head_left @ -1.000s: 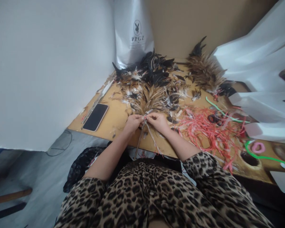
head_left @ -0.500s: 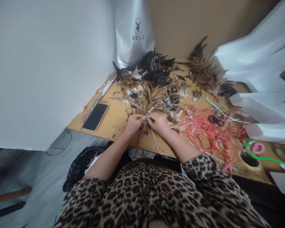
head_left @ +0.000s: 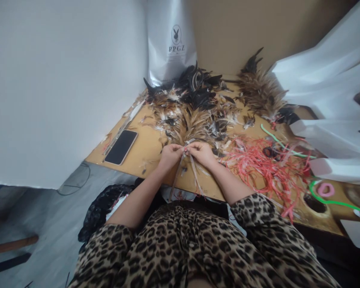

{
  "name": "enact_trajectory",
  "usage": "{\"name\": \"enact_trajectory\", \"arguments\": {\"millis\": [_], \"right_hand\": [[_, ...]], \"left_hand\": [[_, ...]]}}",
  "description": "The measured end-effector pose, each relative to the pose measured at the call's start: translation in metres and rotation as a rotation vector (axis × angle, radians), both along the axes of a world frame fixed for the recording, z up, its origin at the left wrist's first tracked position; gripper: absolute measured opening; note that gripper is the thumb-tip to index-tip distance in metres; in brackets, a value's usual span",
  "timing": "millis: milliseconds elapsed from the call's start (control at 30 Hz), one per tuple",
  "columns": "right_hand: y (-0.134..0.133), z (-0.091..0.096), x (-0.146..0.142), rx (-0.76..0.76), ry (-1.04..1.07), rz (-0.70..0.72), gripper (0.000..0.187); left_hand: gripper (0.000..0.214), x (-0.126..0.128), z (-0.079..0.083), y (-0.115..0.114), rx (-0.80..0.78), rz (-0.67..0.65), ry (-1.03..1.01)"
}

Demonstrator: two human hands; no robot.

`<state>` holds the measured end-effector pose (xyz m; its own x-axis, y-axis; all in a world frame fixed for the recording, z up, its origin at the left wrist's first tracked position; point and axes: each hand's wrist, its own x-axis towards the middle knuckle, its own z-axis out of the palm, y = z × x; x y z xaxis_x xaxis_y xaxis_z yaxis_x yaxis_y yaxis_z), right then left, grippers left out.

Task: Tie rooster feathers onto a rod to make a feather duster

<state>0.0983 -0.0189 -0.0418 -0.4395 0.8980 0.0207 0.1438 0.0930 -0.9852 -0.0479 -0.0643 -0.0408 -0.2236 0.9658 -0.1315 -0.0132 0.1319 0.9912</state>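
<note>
The feather bundle point(head_left: 193, 126) lies on the tabletop point(head_left: 147, 136), directly in front of the person, with its brown plumes pointing away from the body. The left hand point(head_left: 170, 157) and the right hand point(head_left: 204, 155) both grasp its narrow base in a pinch, the fingertips of both almost meeting there. A small reddish spot shows between them, perhaps a binding, but it is too small for me to be sure, and I cannot tell which strand each hand is holding.

The main risk, in my judgement, is at this base: if one pinch becomes loose, the stems could slide and the bundle could spread unevenly. If the fingers press or pull too strongly, a thin stem could bend. The pale strands point(head_left: 195, 172) hang below the hands to the front edge, and they could catch there or twist together. The plumes also rest against the loose feathers point(head_left: 217, 128) and near the black feathers point(head_left: 199, 94), so a stray piece could be dragged in by a careless lift. The pink strands point(head_left: 255, 164), tangled near the right forearm, could cling to the sleeve point(head_left: 253, 208).
</note>
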Motion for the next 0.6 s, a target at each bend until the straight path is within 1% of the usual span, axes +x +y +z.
{"name": "enact_trajectory", "arguments": {"millis": [100,167,233,400,467,600], "right_hand": [[0.0,0.002,0.002,0.013,-0.014,0.01,0.023],[0.0,0.001,0.001,0.021,0.001,-0.001,0.022],[-0.001,-0.002,-0.002,0.018,0.038,-0.021,0.022],[-0.003,-0.008,-0.007,-0.028,0.171,-0.118,0.02],[-0.004,-0.009,-0.007,0.003,0.147,-0.12,0.017],[-0.005,-0.008,-0.004,0.129,0.008,-0.109,0.014]], "left_hand": [[0.02,0.0,-0.009,0.002,0.065,0.014,0.068],[0.019,0.001,-0.011,0.002,0.098,0.013,0.127],[0.018,0.002,-0.01,0.002,0.112,0.007,0.153],[0.015,0.005,-0.003,0.001,0.13,-0.01,0.12],[0.015,0.005,-0.003,0.001,0.132,-0.007,0.12],[0.012,0.003,-0.009,0.003,0.141,0.023,0.117]]}}
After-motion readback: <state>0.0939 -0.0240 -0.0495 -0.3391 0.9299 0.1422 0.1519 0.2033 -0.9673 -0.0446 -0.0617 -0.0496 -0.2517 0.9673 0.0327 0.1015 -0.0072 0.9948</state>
